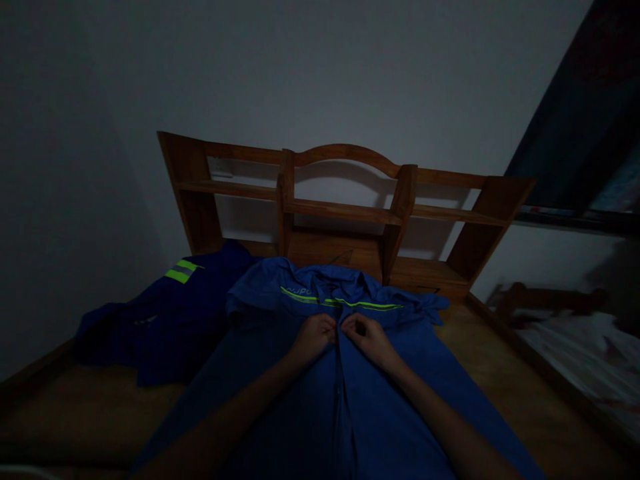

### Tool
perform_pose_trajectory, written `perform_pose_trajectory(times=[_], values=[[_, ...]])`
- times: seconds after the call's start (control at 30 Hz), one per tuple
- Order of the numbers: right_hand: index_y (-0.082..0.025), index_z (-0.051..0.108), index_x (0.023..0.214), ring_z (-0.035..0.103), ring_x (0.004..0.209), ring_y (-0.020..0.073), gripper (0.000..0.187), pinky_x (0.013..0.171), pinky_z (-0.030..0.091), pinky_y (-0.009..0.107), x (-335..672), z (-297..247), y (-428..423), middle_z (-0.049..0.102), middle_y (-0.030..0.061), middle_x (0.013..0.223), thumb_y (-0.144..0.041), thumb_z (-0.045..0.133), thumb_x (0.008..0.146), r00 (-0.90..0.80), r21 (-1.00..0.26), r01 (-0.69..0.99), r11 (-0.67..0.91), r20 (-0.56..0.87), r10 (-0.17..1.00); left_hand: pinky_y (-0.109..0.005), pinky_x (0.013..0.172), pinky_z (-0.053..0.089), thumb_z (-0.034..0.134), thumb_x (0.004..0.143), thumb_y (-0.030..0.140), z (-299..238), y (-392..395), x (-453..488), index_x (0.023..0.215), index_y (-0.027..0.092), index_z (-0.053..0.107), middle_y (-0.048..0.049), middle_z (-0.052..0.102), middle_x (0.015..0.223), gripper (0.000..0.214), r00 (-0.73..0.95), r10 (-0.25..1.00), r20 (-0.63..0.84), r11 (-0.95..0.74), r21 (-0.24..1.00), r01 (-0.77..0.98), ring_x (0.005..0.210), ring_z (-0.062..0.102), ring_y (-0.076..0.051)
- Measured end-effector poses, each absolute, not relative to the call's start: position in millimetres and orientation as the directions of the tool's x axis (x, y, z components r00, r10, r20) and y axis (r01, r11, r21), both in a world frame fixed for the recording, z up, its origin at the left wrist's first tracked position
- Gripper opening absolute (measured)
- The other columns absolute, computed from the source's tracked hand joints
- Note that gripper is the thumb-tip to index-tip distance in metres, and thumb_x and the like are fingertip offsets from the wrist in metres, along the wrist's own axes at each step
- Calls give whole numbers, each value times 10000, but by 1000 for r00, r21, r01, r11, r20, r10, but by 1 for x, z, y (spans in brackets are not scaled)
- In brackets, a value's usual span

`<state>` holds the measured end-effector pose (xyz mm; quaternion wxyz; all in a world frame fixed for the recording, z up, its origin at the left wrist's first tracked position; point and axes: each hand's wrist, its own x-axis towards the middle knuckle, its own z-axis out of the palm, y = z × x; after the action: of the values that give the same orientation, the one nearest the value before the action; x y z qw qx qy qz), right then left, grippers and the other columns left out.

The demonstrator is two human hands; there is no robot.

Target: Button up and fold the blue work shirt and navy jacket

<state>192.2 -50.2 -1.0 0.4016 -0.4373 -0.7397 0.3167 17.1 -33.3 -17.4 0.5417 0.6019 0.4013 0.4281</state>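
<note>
A blue work jacket (390, 380) lies spread out front side up, its collar toward the wooden shelf and a yellow-green stripe across the chest. Its front opening runs down the middle. My left hand (316, 333) pinches the left edge of that opening, just below the stripe. Opposite it, my right hand (367, 337) has thumb and fingertips together on the right edge. The two hands are close but apart. Whatever small fastener may be between the fingertips is too dark to make out.
A darker blue garment (180, 320) with a reflective yellow-green and grey band lies to the left, partly beside the jacket. Behind stands a wooden shelf unit (345, 212) against the wall. The wooden surface (480, 353) shows at right; beyond its edge is white bedding (585, 347).
</note>
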Motion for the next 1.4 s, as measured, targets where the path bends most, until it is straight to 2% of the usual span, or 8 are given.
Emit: perform_pose_trajectory(times=[0.1,0.2,0.3,0.4,0.5,0.73,1.2,1.4], values=[[-169,618,895,596,736,146,166,677,450,246,194,-5,-47,650,29,828,-307,554,828,-306,-816,406,411,303,903,-273,623,484,620,587,201,-17,-33,17,730,138,568,-28,637,665,164,300,954,23,-10,999,-46,629,619,-163],[-173,599,896,585,712,138,152,653,437,236,194,-5,-48,642,21,820,-300,571,817,-326,-797,433,421,297,898,-288,637,501,565,653,253,-15,-32,18,752,148,560,-14,621,662,145,275,961,-34,65,992,-105,636,620,-159],[-180,578,891,574,693,130,117,634,419,226,193,-3,-51,632,7,801,-269,570,816,-350,-762,463,452,311,884,-269,612,491,570,707,351,-14,-32,20,756,149,561,-11,618,660,208,257,965,-48,64,997,-51,635,616,-157],[-186,565,909,569,695,127,100,632,407,222,192,0,-55,619,-3,789,-242,555,826,-366,-723,489,488,338,867,-234,544,446,666,657,412,-15,-31,20,765,147,557,-9,633,669,306,245,969,-20,12,999,33,586,599,-144],[-189,561,908,566,702,127,96,632,401,221,192,2,-56,609,-4,793,-250,560,833,-370,-701,503,505,354,859,-218,509,412,693,616,337,-17,-31,20,770,158,530,3,627,637,287,256,966,-21,20,1000,7,542,585,-135],[-192,557,899,560,687,123,128,619,398,220,192,2,-57,594,-12,768,-280,602,819,-371,-698,511,501,347,861,-201,494,391,577,601,169,-20,-29,22,770,157,530,16,605,622,176,230,972,-55,64,997,-32,511,557,-110],[-187,566,912,557,683,122,149,618,403,225,192,0,-54,584,-11,759,-255,626,794,-370,-704,508,496,342,864,-188,496,372,538,564,73,-19,-30,22,767,164,531,53,558,562,222,230,971,-66,88,992,-88,481,515,-85],[-181,562,920,551,672,120,163,610,408,225,191,1,-56,575,-12,751,-257,622,789,-361,-729,485,484,337,870,-193,495,351,553,547,66,-15,-32,20,766,157,528,49,562,561,238,259,965,-48,60,997,-39,481,502,-87]])
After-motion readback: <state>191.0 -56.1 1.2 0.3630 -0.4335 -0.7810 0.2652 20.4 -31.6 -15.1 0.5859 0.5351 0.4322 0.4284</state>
